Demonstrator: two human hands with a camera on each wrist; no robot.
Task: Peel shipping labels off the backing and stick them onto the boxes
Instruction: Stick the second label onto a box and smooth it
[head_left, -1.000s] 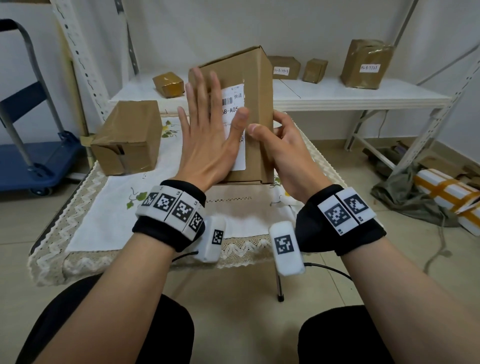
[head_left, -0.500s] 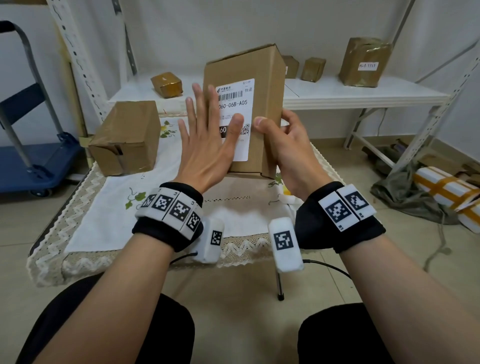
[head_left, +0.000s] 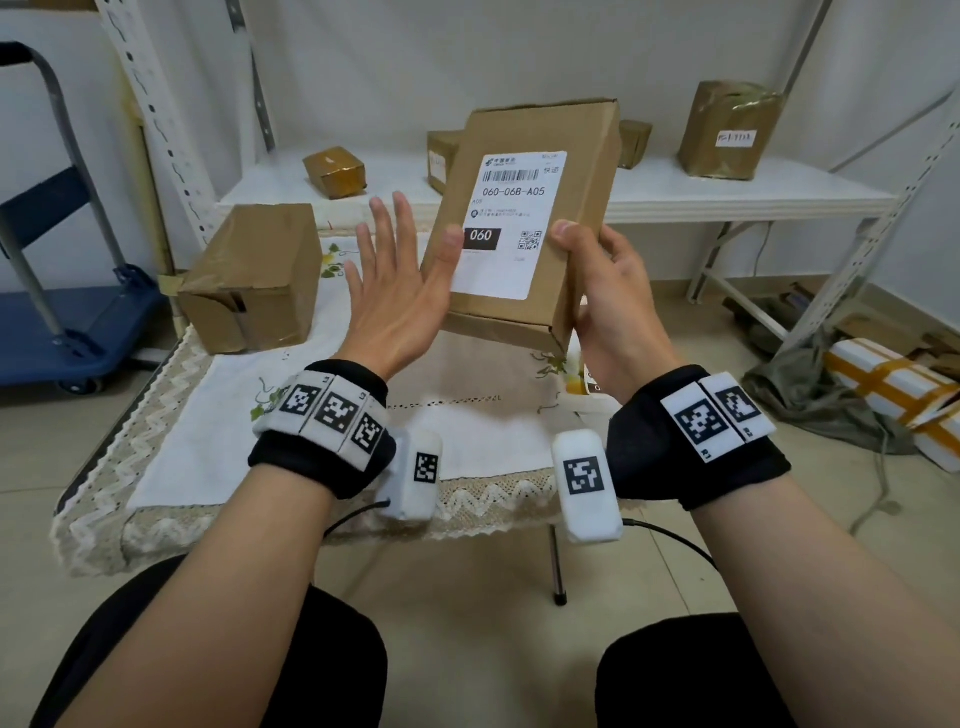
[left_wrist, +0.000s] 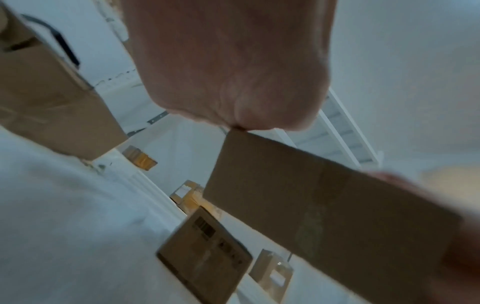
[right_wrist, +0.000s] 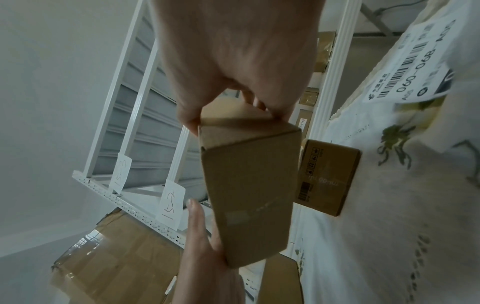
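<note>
you hold a tall cardboard box up off the cloth-covered table, tilted a little, about the middle of the scene and just in front of the white shelf. your right hand grasps its right edge, thumb on the front face and fingers curled round behind. your left hand is spread flat with straight fingers, its thumb resting on the lower left of the shipping label and the palm beside the box's left edge. the label lies flat on the front face with no lifted corner showing, so this box looks finished apart from any last smoothing. it reads "060-06b-a05" under a barcode, "a05" in small type, "060" in white on a black block, and has a qr code at the lower right; the chinese print at the top is too small to read. a second brown box sits to the left on the table with no label on the faces you can see, so it probably comes next. another label with the same code shows at the table's right edge in the right wrist view; whether it is on its backing you cannot tell.
</note>
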